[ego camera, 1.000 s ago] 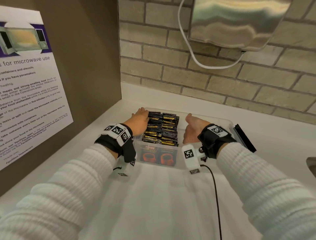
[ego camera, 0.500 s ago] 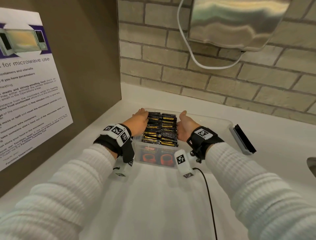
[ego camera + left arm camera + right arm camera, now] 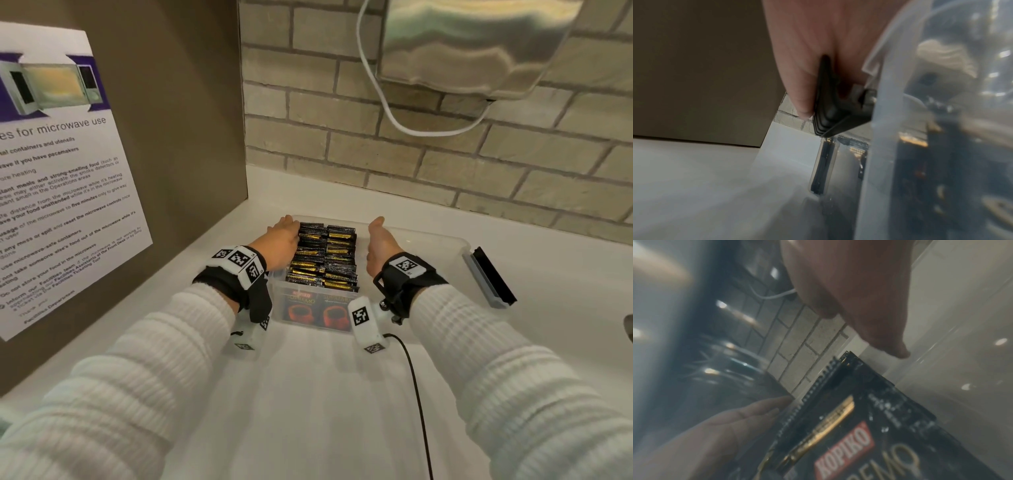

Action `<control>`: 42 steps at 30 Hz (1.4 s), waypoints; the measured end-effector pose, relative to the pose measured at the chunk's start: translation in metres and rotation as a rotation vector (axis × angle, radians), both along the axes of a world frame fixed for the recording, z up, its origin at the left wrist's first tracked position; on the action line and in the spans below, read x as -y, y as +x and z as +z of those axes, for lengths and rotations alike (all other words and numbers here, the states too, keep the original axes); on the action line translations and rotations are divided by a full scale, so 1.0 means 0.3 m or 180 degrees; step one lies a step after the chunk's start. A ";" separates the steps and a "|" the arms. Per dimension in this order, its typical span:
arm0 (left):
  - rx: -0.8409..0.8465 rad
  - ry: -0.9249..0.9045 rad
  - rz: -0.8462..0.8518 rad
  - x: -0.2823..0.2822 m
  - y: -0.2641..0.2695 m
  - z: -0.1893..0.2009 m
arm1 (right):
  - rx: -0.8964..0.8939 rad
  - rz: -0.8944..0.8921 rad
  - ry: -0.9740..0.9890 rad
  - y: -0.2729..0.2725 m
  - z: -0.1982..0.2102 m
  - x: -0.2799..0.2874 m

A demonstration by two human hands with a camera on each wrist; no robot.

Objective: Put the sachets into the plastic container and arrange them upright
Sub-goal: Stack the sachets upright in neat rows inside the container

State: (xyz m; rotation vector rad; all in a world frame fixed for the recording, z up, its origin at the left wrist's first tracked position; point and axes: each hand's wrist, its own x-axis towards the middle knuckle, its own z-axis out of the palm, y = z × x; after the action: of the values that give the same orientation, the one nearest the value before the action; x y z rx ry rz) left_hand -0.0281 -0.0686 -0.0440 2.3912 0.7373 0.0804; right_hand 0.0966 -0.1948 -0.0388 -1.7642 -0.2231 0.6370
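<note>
Black-and-gold sachets (image 3: pixel 325 257) stand upright in two packed rows in the left part of the clear plastic container (image 3: pixel 428 236). My left hand (image 3: pixel 279 240) lies flat along the left side of the rows, fingers straight, over the container's left rim. The left wrist view shows its fingers (image 3: pixel 818 48) against a black clip beside the container wall (image 3: pixel 879 146). My right hand (image 3: pixel 380 243) is inside the container, held edge-on with the thumb up and the fingers straight. A narrow gap separates it from the right side of the rows. A sachet (image 3: pixel 849 426) fills the right wrist view below that hand (image 3: pixel 859 296).
The container's right half holds no sachets. A grey-and-black clip piece (image 3: pixel 489 277) lies on the white counter to its right. A black cable (image 3: pixel 416 394) trails toward me. A brown panel with a poster (image 3: pixel 61 178) closes the left side, and a brick wall (image 3: pixel 411 164) the back.
My right hand moved left against the right side of the sachets, then drew back slightly, leaving a small gap. The left hand stayed where it was.
</note>
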 end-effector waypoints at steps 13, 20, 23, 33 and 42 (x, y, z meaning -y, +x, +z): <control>0.0862 -0.0770 0.0934 0.019 -0.221 -0.040 | 0.1734 -0.0776 -0.0438 0.087 0.058 0.453; 0.1089 -0.1946 0.1028 0.134 -0.228 -0.048 | 0.1804 -0.1151 -0.2327 0.167 -0.021 0.594; 0.1389 -0.2231 0.1122 0.158 -0.209 -0.032 | 0.1420 -0.1008 -0.2120 0.197 -0.033 0.603; 0.2322 -0.2496 0.2156 0.085 -0.108 -0.096 | 0.1013 -0.0896 -0.1234 0.225 -0.112 0.485; 0.2634 -0.2911 0.2258 -0.048 0.035 -0.046 | 0.1085 -0.0986 -0.1026 0.220 -0.092 0.173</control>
State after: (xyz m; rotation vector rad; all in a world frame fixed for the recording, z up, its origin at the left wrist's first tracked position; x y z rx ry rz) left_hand -0.0175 -0.0542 -0.0578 1.0029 0.8876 0.7803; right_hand 0.1625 -0.2466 -0.0663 -2.1598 -0.0771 0.1492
